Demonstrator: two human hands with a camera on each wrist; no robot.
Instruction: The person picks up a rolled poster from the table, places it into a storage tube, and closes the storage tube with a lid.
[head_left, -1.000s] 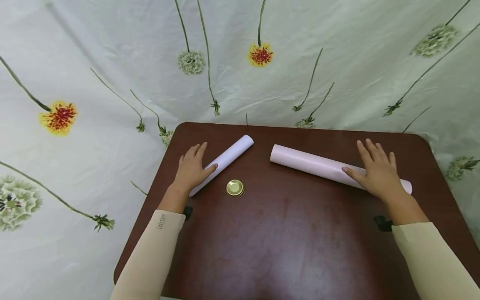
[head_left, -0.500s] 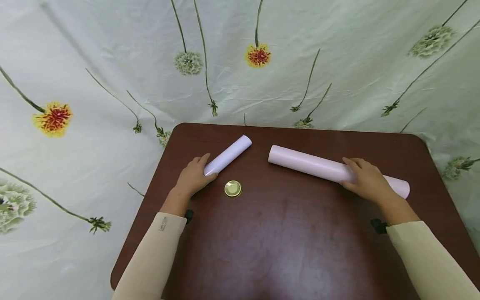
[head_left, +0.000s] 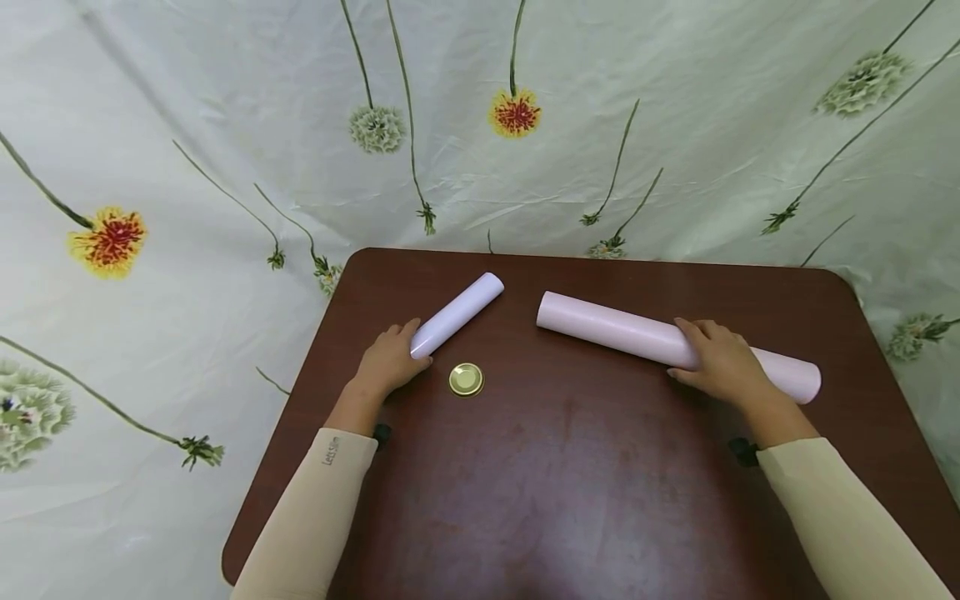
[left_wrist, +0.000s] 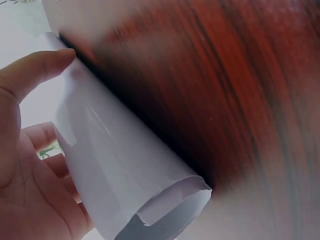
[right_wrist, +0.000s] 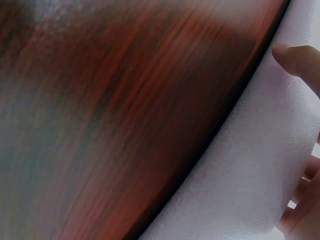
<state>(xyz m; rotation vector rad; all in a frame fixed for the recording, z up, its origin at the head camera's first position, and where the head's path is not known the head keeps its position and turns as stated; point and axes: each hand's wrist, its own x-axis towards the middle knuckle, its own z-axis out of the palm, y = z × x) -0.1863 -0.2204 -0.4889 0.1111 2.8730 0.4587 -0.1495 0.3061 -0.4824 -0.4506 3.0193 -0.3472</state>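
Note:
A white paper roll (head_left: 459, 315) lies slanted on the left of the table. My left hand (head_left: 388, 360) grips its near part, thumb on one side and fingers curled round the other. The left wrist view shows the hollow end of the white roll (left_wrist: 125, 145), a loose edge curling inside. On the right lies a longer, thicker pale pink roll (head_left: 615, 327). My right hand (head_left: 723, 367) holds it right of its middle; in the right wrist view the thumb presses the near side of the pink roll (right_wrist: 240, 150) and the fingers reach round behind.
A round gold lid (head_left: 466, 379) lies flat just right of my left hand. Both rolls rest on a dark brown table (head_left: 555, 500) with rounded corners. A pale flower-printed sheet (head_left: 465, 167) hangs behind and left of it.
Both hands have come down from above, fingers spread, onto the rolls and closed round them. The right hand has also shifted left along the pink roll. The lid has stayed put.

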